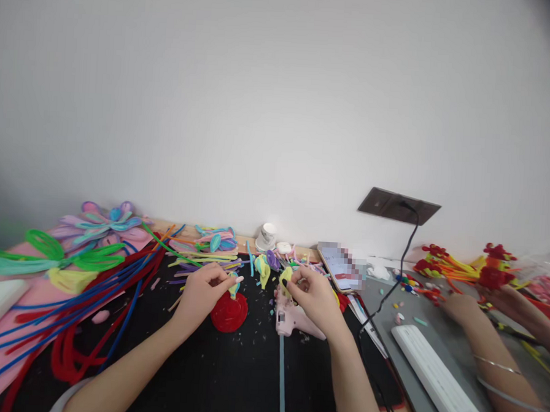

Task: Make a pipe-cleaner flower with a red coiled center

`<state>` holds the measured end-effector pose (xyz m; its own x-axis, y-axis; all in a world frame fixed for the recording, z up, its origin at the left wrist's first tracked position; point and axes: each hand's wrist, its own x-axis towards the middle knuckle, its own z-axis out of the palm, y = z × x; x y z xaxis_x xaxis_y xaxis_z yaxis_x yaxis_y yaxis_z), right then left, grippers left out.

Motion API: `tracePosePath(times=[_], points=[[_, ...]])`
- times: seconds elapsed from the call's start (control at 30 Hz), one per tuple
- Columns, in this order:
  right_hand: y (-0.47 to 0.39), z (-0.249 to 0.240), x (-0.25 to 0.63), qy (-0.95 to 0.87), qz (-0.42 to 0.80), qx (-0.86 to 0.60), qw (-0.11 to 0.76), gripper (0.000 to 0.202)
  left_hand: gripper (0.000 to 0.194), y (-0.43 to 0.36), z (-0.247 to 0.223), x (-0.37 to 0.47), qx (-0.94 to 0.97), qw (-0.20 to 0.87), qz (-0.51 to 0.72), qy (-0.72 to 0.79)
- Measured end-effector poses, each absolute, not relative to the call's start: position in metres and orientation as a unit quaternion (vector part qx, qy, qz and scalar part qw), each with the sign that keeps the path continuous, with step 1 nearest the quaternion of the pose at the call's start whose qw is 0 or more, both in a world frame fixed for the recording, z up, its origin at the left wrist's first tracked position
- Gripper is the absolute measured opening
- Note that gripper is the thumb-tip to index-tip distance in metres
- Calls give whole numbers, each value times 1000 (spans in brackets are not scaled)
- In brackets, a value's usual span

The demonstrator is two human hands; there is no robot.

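My left hand (208,295) is closed, thumb and fingertips pinched at a small teal and yellow pipe-cleaner stem (234,290). This stem rises from a flat red coiled disc (229,313) on the black mat (243,376). A yellow pipe-cleaner piece (288,274) is pinched in my right hand (314,297), right above a pale pink hot glue gun (291,317). From the gun's back end a long translucent glue stick (282,378) runs toward me. Between my hands lies a yellow and teal pipe-cleaner piece (263,271).
Blue pipe cleaners (80,306) and a pipe-cleaner flower (110,222) spread at left. A paper cup (266,236) and a phone (339,268) stand near the wall. A black cable (411,244) hangs by a white power strip (436,377). Another person's hands (463,311) work at right.
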<state>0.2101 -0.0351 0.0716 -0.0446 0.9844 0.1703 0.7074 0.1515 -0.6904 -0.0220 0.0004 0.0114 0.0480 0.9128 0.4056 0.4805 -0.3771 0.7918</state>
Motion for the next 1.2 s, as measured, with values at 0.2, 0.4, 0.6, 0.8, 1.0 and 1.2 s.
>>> tracePosePath(times=[0.2,0.4,0.6,0.8,1.0,1.2], points=[[-35,71,199,-696,221,-599,328,8,33,-3,12,-20,687,296,447,491],[-35,64,181,-730,160,-569,342,11,54,-7,8,-13,661,392,464,440],[-40,55,148,-781,139,-518,319,18,50,-14,11,-8,612,587,398,349],[-36,64,180,-761,212,-513,335,11,40,-8,6,-7,575,577,426,395],[-28,53,279,-648,98,-738,157,10,36,-5,3,-10,606,489,462,425],[-22,38,292,-673,105,-724,108,17,32,-1,-1,-12,602,469,471,443]])
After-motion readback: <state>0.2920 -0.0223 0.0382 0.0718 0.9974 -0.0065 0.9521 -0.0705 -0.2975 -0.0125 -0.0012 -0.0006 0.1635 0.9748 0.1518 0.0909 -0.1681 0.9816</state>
